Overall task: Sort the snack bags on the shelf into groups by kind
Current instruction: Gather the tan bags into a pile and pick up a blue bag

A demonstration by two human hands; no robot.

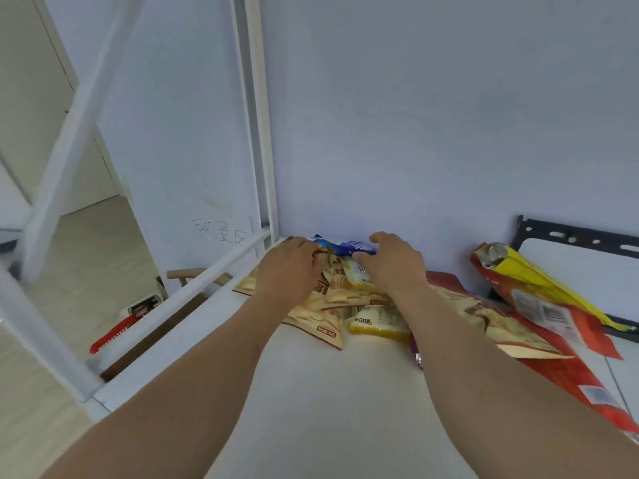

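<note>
A heap of snack bags lies at the back left of the white shelf (311,392), against the wall. Several beige bags (325,316) are on top of each other, with a blue bag (340,246) behind them and yellow bags (378,321) in front. My left hand (288,267) rests on the beige bags, its fingertips at the blue bag's edge. My right hand (392,262) lies over a pale yellow bag (359,274), thumb pressed to it, fingers reaching the blue bag. Another beige bag (501,326) and red bags (574,371) lie to the right, under my right forearm.
A red and yellow bag (539,295) leans at the far right before a black metal bracket (570,235). White frame posts (257,133) and a rail (207,274) bound the shelf's left side. Below left are a floor, a red package (114,331) and a wooden piece.
</note>
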